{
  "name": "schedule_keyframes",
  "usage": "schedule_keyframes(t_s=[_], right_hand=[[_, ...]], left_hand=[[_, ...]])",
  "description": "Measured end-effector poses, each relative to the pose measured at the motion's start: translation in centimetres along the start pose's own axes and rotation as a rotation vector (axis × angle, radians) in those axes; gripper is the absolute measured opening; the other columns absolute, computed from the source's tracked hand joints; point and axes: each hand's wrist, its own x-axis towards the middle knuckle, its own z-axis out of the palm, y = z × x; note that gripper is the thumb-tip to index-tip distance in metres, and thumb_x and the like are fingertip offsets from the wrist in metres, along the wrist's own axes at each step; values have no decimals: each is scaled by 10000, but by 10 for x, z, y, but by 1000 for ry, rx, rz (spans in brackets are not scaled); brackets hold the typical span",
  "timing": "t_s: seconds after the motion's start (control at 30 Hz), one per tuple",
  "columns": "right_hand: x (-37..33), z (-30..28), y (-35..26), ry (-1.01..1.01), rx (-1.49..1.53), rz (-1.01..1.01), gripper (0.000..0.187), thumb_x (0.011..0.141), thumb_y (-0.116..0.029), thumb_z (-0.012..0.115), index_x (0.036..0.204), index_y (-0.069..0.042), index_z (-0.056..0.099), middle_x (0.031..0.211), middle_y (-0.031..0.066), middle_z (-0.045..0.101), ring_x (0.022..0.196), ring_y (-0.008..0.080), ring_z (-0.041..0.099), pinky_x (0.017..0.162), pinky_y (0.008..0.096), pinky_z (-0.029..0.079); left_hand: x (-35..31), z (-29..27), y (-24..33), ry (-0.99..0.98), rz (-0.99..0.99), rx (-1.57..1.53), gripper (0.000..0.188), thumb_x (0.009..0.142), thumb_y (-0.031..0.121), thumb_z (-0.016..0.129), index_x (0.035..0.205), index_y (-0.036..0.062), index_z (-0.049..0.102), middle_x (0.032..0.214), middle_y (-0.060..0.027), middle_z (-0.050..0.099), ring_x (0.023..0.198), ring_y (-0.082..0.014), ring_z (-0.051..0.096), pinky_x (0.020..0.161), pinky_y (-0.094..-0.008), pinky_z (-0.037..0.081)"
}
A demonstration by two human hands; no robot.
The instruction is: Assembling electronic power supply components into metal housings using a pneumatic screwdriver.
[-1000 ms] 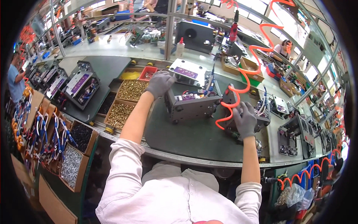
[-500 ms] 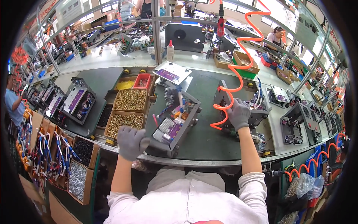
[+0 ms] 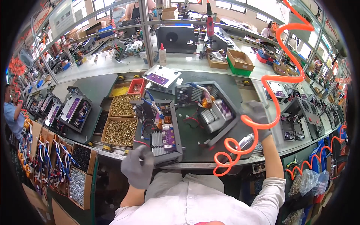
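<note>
Read all directions with 12 o'clock straight ahead of you. Two open-topped units lie on the dark surface (image 3: 195, 153). The left unit (image 3: 164, 131) sits at the surface's near edge, its finned heat sink (image 3: 155, 140) and purple board (image 3: 168, 136) exposed. The right unit (image 3: 212, 108) is at 2 o'clock from it, turned askew. The units are close together; whether they touch cannot be told.

Your left hand (image 3: 138, 168), in a grey glove, is at the 7 o'clock corner of the left unit. Its grip is half closed, fingers curled; whether it has hold of the unit cannot be told. Your right hand (image 3: 255, 111), also gloved, is at 3 o'clock from the right unit, close beside it. The orange hose (image 3: 283, 78) crosses this hand; its grip's opening and contents cannot be told.

A silver tool (image 3: 246, 141) is at 4 o'clock from the right unit. From the left unit, locate brass parts (image 3: 120, 131) at 9 o'clock, the red tray (image 3: 134, 92) at 11 o'clock and the white plate (image 3: 164, 75) at 12 o'clock.
</note>
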Motion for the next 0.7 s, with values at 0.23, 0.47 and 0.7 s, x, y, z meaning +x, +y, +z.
schedule_keyframes(t_s=[0.23,0.47,0.7], right_hand=[[-79,40,-9,82,185,306,311,725,0,582,1032,-27,620,959,166,642,958,346,609,805,427,495],[-100,41,-63,-256,-77,172,399,692,-99,649,1088,-50,624,1111,148,622,1086,361,553,1001,509,372],[-111,52,-47,-172,-1,109,248,695,-165,700,932,-99,671,961,98,648,1011,321,587,954,466,418]], left_hand=[[-5,9,53,-718,-53,-1089,440,760,15,662,1196,18,603,1035,-110,599,905,-135,594,792,-275,472],[-3,48,68,-794,203,-1127,425,771,54,693,1187,41,607,1128,-133,592,991,-242,594,843,-326,480],[21,50,-18,428,40,-667,255,974,183,493,1140,11,584,1142,-143,588,1038,-255,562,940,-369,429]])
